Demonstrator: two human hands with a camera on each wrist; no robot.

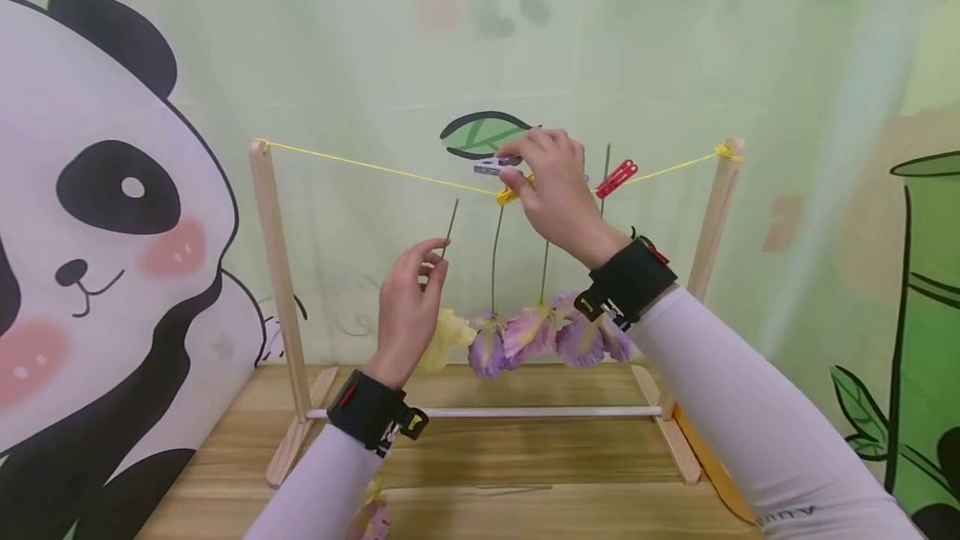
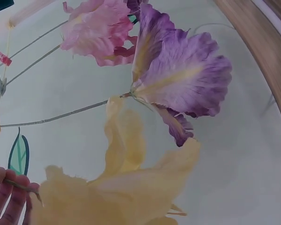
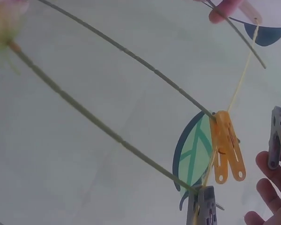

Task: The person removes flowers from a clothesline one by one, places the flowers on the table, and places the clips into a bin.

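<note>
My left hand (image 1: 411,298) pinches the thin green stem (image 1: 451,227) of a yellow artificial flower (image 2: 126,187), whose bloom hangs downward. The stem's free tip points up below the yellow string (image 1: 375,166). Above the string, my right hand (image 1: 551,194) pinches a grey clothespin (image 3: 276,138) between thumb and fingers. Beside it on the string, a yellow clothespin (image 3: 225,147) grips the stem of a purple flower (image 2: 182,77). Another grey clothespin (image 3: 206,206) holds a pink flower (image 1: 527,330), and a red clothespin (image 1: 617,179) grips a further stem at the right.
The string runs between two wooden posts (image 1: 279,273) joined low by a white rod (image 1: 540,412). Under my left forearm, another flower (image 1: 372,515) lies on the wooden table (image 1: 465,448). An orange object (image 1: 712,469) shows behind the right foot. A panda-print backdrop (image 1: 360,40) stands behind.
</note>
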